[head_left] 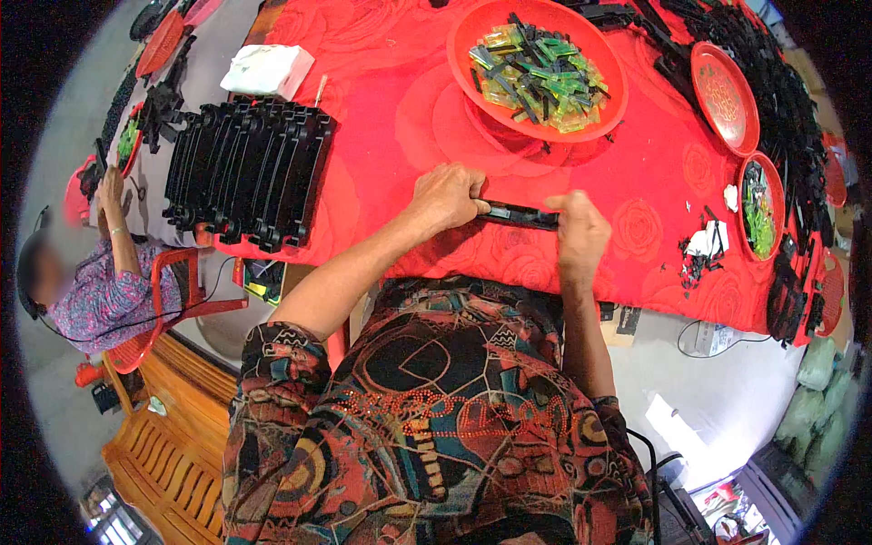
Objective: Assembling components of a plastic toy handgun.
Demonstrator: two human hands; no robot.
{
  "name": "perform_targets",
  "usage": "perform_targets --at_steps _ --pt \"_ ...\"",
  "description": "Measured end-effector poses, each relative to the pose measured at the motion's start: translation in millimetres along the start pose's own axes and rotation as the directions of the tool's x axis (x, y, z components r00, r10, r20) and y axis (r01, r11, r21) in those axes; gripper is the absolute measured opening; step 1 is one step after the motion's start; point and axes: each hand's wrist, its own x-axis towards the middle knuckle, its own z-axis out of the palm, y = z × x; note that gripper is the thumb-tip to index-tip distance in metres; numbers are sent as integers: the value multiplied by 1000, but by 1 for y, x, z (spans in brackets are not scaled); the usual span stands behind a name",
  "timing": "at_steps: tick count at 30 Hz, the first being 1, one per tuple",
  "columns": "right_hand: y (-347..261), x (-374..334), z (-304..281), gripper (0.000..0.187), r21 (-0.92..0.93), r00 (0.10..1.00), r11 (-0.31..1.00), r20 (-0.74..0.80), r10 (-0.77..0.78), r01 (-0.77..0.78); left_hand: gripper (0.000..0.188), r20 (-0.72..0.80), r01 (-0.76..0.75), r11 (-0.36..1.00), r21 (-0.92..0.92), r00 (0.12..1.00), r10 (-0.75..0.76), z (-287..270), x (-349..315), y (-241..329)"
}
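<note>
A long black plastic part (518,214) lies crosswise in front of me, just above the red tablecloth. My left hand (449,196) is closed round its left end, thumb and fingers pressed on it. At the other end my right hand (581,234) is closed too, its fingers slightly blurred; part of the black piece is hidden by them. Beyond the hands stands a red bowl (461,41) heaped with small black, green and yellowish strips (545,77). To the left, several similar black plastic parts (250,173) are lined up in a stack.
A white tissue pack (268,71) sits behind the stack. At the right are a red plate (725,98), a red dish of scraps (761,207) and a large pile of black parts (772,100). Another person (109,282) works at far left, near a wooden bench (173,436).
</note>
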Motion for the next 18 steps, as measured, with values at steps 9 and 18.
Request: perform_targets --at_steps 9,18 --pt "-5 9 14 26 917 952 393 -62 301 -65 28 -22 3 1000 -23 1000 -3 -2 -4 2" --pt "10 9 36 21 939 972 336 -13 233 -68 32 -15 45 999 -21 999 -46 -4 -5 6"
